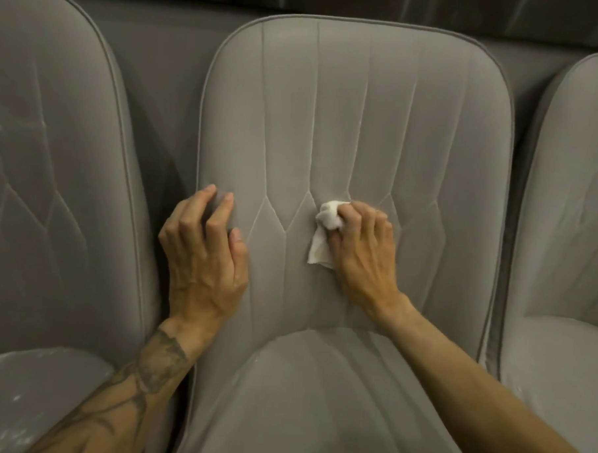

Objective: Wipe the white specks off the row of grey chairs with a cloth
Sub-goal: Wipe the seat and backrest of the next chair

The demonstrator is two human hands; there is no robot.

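From the head view: faced the middle chair (pixel 347 108) of the grey row, with the left chair (pixel 54 147) and the right chair (pixel 572 204) just beside it. Gripped the white cloth (pixel 327 220) in the right hand (pixel 361 249), with fingers curled round a bunched wad and a loose corner hanging below the thumb. Pressed that wad against the lower middle of the backrest, at the meeting points of the stitched seams. Braced the same backrest with the left hand (pixel 204 253) near its left edge, with fingers slightly spread and bent, tips touching the fabric, pinching nothing.

Judged the step as wiping, partway over the backrest of the middle chair. Found hardly any marks on that backrest; made out only faint ones along the front of its seat (pixel 317 398) below. Noted white specks (pixel 16 397) and pale smears on the seat of the left chair, and pale marks on the right chair too; reckoned much of the row not yet done.

For the next move, probably called for short, firm strokes along the seams, likely lodging places for dust, then a pass down onto the seat, then a shift across to a neighbouring chair. Called also for a clean face of the cloth, to avoid smearing dust back into the fabric.
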